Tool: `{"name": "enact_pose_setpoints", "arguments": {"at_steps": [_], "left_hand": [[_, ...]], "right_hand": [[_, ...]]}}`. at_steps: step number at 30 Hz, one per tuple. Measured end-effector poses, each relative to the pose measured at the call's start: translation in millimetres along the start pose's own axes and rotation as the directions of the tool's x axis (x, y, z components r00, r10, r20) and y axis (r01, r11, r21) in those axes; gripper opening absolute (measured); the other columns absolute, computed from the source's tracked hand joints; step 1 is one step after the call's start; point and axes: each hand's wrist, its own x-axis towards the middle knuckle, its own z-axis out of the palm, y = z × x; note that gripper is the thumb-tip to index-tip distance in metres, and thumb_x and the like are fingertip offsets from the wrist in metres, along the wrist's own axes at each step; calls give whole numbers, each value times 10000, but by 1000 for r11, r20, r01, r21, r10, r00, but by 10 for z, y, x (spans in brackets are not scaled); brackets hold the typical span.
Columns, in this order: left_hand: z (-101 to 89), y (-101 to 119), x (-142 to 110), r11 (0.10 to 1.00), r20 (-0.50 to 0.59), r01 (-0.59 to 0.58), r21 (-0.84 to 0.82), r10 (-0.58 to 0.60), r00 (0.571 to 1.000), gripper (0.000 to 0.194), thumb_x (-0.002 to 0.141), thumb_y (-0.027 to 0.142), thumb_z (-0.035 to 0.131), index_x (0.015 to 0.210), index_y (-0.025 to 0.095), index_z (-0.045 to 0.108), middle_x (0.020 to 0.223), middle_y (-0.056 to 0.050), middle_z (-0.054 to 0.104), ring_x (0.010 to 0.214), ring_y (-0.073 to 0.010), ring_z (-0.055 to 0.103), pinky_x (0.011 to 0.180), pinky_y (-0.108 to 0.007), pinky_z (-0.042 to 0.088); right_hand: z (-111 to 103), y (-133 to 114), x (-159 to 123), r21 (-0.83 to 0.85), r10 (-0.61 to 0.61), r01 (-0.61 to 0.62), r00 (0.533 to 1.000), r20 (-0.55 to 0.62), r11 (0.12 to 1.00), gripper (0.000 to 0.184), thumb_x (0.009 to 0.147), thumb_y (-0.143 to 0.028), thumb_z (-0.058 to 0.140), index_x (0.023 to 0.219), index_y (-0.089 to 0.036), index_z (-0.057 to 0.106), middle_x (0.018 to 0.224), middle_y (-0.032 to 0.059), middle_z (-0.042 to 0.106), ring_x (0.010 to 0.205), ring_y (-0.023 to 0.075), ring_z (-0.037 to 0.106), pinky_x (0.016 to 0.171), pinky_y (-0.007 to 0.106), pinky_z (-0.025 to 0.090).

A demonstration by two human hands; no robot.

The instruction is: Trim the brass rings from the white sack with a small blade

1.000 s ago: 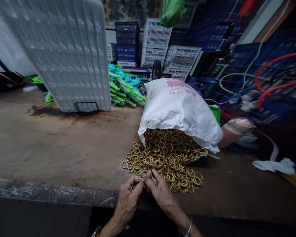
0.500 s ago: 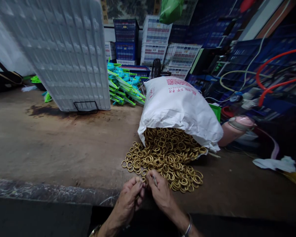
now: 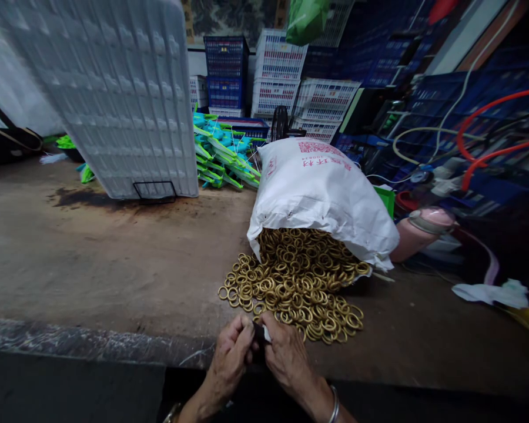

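Just in front of the ring pile, my left hand (image 3: 231, 352) and my right hand (image 3: 287, 348) are close together, fingers pinched. Between them is a small dark piece (image 3: 259, 333) with a white patch (image 3: 267, 333) by my right thumb; its kind I cannot make out. Whether a ring is also in my left fingers is hidden. Brass-coloured rings (image 3: 286, 288) spill over the table from the mouth of a white woven sack (image 3: 317, 182) with red printing, which lies on its side.
On the wooden table (image 3: 114, 264), a ribbed translucent plastic panel (image 3: 136, 106) stands at left in a black wire stand (image 3: 155, 191). Green and blue plastic pieces (image 3: 224, 153) lie behind. A pink bottle (image 3: 425, 232) and a white cloth (image 3: 491, 292) are at right.
A ring showed at my left fingertips and a thin metallic bit in my right hand; now a dark piece with a white patch shows between the hands. Both hands have shifted slightly.
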Motion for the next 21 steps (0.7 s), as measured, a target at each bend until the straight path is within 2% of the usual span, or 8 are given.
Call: {"name": "enact_pose_setpoints", "arguments": {"at_steps": [6,9,12,14,16,21], "left_hand": [[13,43,-82,983,14,-162,87,162,987,387,766,540,485,628,181,443,564,41,426,459,-64,335,429,-190,262],[41,124,-213,970,110,-224,92,214,971,384,775,511,496,605,167,473,563,23,438,491,-77,381,463,-196,303],[42,206,-279,990,152,-138,-42,142,978,362,784,500,491,645,166,489,572,18,477,452,-65,385,420,-184,282],[0,231,-250,979,102,-14,-204,36,994,338,798,480,481,670,168,476,599,24,493,412,-41,345,386,-167,241],[-69,227,-188,936,51,50,-347,-35,998,303,798,438,502,676,162,469,662,15,519,415,-29,334,376,-155,225],[-226,168,-94,878,-10,13,-478,-20,1000,198,771,331,554,703,156,489,749,-11,564,446,-36,382,365,-150,246]], "right_hand": [[-30,19,14,-17,6,-4,993,115,1000,335,590,-15,374,848,-207,469,663,-12,576,597,140,515,540,228,264],[-91,49,33,-64,105,-98,987,122,993,256,667,-36,380,837,-196,486,624,-4,569,558,140,507,513,229,252],[-163,67,41,-67,149,-146,988,41,987,232,709,-44,363,833,-190,495,623,5,567,564,141,521,524,222,276],[-191,68,39,-30,122,-122,992,-25,992,232,714,-41,357,829,-189,494,652,12,575,598,143,536,552,217,303],[-187,63,32,-3,119,-119,991,-58,993,215,729,-50,357,814,-192,494,665,15,583,609,145,546,565,216,318],[-57,25,-16,-52,87,-89,995,-47,995,133,778,-127,433,853,-213,500,705,8,618,636,154,575,574,223,308]]}}
